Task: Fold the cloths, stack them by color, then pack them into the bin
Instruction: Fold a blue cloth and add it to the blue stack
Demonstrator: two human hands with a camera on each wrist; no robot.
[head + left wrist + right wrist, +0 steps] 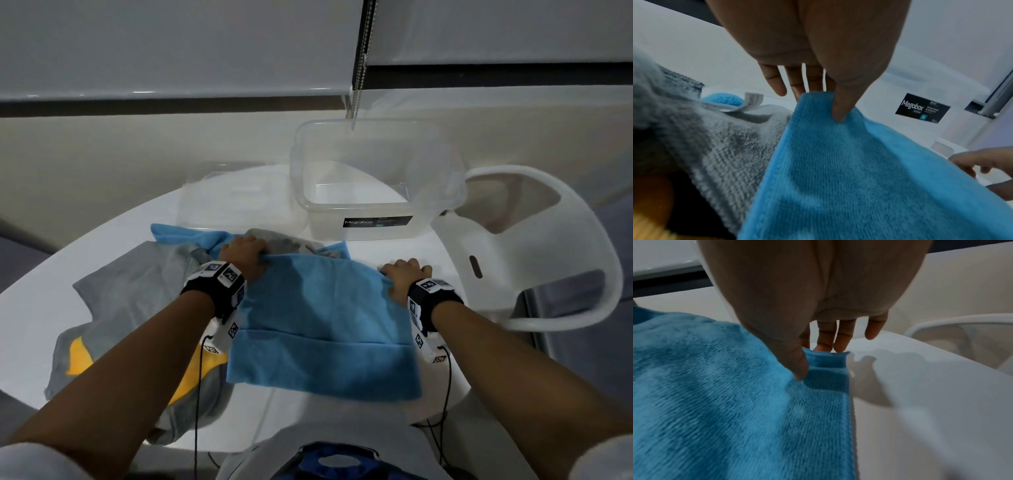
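Note:
A blue cloth (pixel 322 325) hangs and lies in front of me on the white table, its near part doubled over. My left hand (pixel 245 255) pinches its far left corner (pixel 818 104) between thumb and fingers. My right hand (pixel 406 275) pinches the far right corner (pixel 824 363) the same way. Both corners are lifted slightly off the table. The clear plastic bin (pixel 373 181) with a Megabox label (pixel 922 108) stands beyond the cloth, nothing in it.
A heap of grey cloths (pixel 137 294) with a yellow cloth (pixel 191 373) under them lies to the left; another blue cloth (pixel 185 236) and a grey one (pixel 284 241) lie behind. A clear lid (pixel 236 202) sits left of the bin. A white chair (pixel 534 246) stands at right.

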